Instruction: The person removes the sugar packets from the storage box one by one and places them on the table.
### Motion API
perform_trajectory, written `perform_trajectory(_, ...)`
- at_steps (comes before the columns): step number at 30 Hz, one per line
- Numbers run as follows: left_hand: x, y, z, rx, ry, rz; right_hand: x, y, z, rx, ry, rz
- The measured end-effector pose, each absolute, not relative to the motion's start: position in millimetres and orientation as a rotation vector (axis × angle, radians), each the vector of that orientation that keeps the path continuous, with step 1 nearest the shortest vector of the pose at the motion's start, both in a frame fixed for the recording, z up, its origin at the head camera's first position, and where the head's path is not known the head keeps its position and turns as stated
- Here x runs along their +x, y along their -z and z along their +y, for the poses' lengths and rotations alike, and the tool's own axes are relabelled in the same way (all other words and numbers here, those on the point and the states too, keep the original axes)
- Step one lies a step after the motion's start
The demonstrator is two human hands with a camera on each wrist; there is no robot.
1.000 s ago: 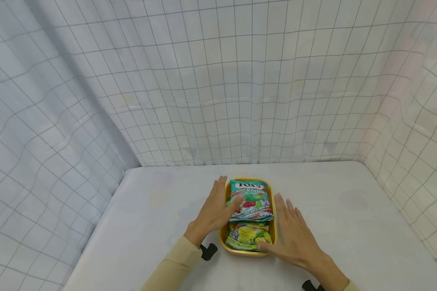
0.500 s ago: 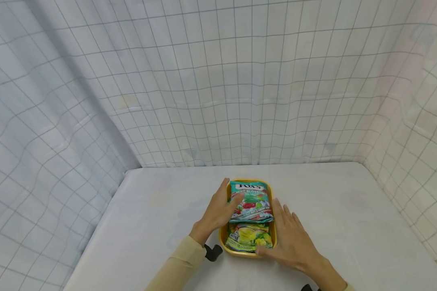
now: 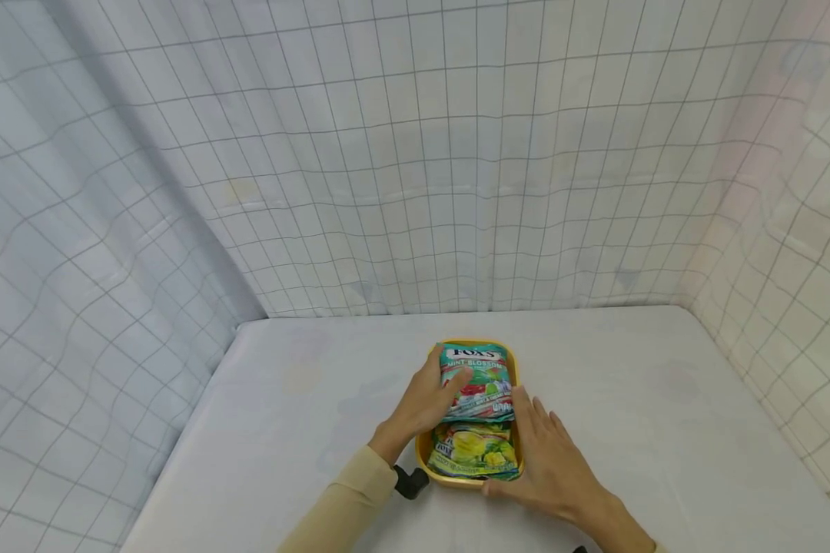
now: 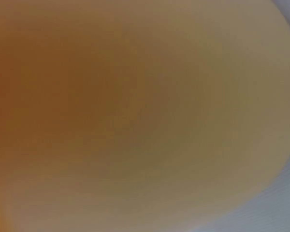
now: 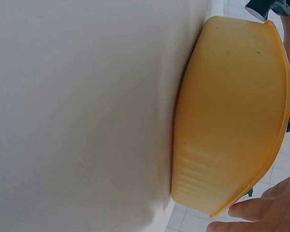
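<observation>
A yellow plastic basket [image 3: 465,484] sits on a white table [image 3: 304,399], near the middle of the head view, its long sides running away from the person. It holds 2 packets: a teal Fox's Mint Blossom packet [image 3: 482,395] at the far end and a yellow-green Fox's packet [image 3: 472,453] at the near end.

The left hand [image 3: 420,403] is at the basket's left side, index finger and thumb well parted. The thumb lies over the teal packet and the index finger runs along its left edge. The other fingertips are hidden, so I cannot tell whether it grips the packet.

The right hand [image 3: 560,468] is spread flat beside the basket's right side, fingers straight, thumb reaching toward the near right corner, holding nothing.

A beige sleeve [image 3: 346,499] covers the left forearm, with a black device [image 3: 411,482] at the wrist. White cloth with a dark grid [image 3: 401,153] hangs behind.

The right wrist view shows the basket's smooth outer wall standing on the table; the left wrist view is a tan blur.
</observation>
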State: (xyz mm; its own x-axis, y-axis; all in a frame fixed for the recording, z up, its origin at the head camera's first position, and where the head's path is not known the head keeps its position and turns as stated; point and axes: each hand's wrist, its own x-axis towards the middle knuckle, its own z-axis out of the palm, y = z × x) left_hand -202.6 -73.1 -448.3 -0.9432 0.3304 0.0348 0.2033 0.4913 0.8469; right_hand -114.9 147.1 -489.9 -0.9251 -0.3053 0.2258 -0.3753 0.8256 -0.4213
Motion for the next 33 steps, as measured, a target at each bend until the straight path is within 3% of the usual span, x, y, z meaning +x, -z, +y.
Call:
perform_trajectory(20, -221, 453, -78, 0.368, -1.331, 2.581, -114, 494, 145, 0.528, -0.710, -2.908)
perform_trajectory(33, -229, 451, -83, 0.434, -1.369, 2.485, -115, 496, 144, 0.514, -0.755, -2.933)
